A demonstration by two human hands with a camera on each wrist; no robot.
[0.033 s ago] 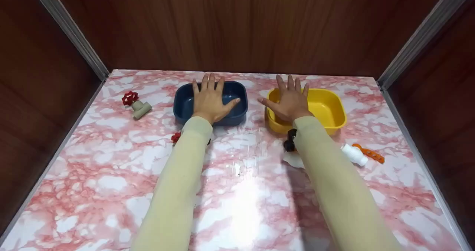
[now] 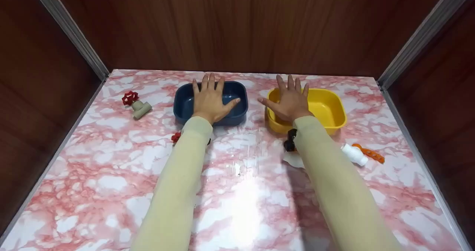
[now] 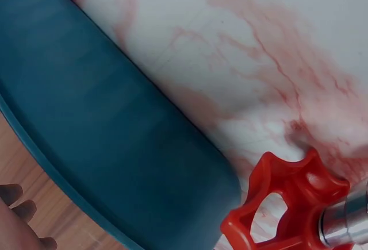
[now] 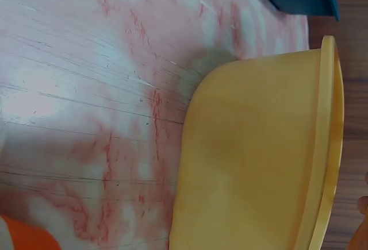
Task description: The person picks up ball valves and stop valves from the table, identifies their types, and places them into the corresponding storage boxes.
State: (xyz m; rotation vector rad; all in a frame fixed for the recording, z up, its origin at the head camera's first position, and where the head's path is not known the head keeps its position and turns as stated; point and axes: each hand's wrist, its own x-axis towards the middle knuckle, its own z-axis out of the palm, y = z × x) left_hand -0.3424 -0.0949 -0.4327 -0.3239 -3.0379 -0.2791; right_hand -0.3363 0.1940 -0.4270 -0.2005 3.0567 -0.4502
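My left hand (image 2: 209, 101) is held palm down with fingers spread over a dark blue basin (image 2: 210, 121). To the right, my right hand (image 2: 290, 100) spreads its fingers the same way over the left part of a yellow basin (image 2: 336, 119). Neither holds anything, and both seem to hover above the rims. Under the left sleeve lies a red star-shaped handwheel (image 3: 287, 198) with a chromed stem, mostly hidden in the head view. Beside the right cuff, a black piece (image 2: 289, 144) and a whitish piece (image 2: 294, 159) are partly covered by the sleeve.
A beige tee-shaped pipe valve (image 2: 141, 109) with a dark red handwheel (image 2: 130, 98) lies at the left. On the right are a white pipe fitting (image 2: 354, 155) and an orange strip with holes (image 2: 373, 155). Brown wood-grain panels (image 2: 237, 28) enclose the pink marbled table (image 2: 111, 202).
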